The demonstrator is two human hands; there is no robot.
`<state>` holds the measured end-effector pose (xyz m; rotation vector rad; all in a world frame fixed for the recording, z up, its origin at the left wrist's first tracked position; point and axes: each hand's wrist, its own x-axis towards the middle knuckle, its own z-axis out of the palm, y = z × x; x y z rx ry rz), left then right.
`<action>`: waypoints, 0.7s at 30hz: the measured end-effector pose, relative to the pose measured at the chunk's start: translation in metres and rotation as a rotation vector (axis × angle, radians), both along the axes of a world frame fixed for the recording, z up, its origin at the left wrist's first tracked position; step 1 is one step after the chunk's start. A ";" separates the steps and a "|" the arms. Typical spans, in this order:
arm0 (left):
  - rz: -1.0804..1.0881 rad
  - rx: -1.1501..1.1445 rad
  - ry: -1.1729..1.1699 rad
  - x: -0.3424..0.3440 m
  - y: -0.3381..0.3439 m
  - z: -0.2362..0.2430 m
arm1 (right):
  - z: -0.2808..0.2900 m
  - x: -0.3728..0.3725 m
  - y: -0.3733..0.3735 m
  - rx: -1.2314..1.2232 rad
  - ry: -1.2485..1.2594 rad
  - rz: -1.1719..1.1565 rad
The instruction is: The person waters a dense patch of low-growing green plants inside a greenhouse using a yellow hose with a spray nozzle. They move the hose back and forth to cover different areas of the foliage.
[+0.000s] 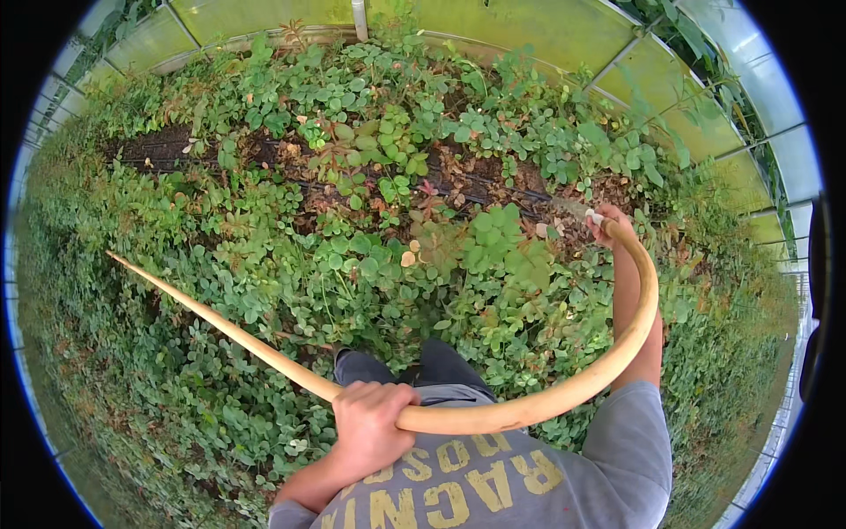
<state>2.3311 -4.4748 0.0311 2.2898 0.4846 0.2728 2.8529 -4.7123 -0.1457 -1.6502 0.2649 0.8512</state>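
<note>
A pale yellow hose [529, 407] curves in front of my body in a wide bend. My left hand [372, 425] is wrapped around it near my waist, and from there the hose runs off to the far left among the leaves. At the right, my arm reaches out and my right hand [610, 226] grips the hose close to its end. A whitish tip [594, 216] shows at my fingers. From it a thin spray of water [571, 207] seems to fan out leftward over the soil and plants.
Low leafy plants [352, 264] surround my legs on all sides. A strip of brown soil with dry leaves [458, 176] and thin dark drip lines [520, 189] crosses ahead. Yellow-green panels [529, 33] with metal posts [359, 19] stand behind the bed.
</note>
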 end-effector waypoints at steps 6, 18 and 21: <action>-0.043 -0.082 0.114 0.028 -0.049 0.020 | -0.060 -0.005 0.068 0.468 0.672 0.124; -0.003 -0.171 0.040 0.025 -0.038 0.014 | -0.087 0.025 0.064 0.366 0.608 0.262; 0.104 -0.150 0.029 0.013 -0.036 0.018 | -0.063 -0.005 0.149 0.371 0.695 0.348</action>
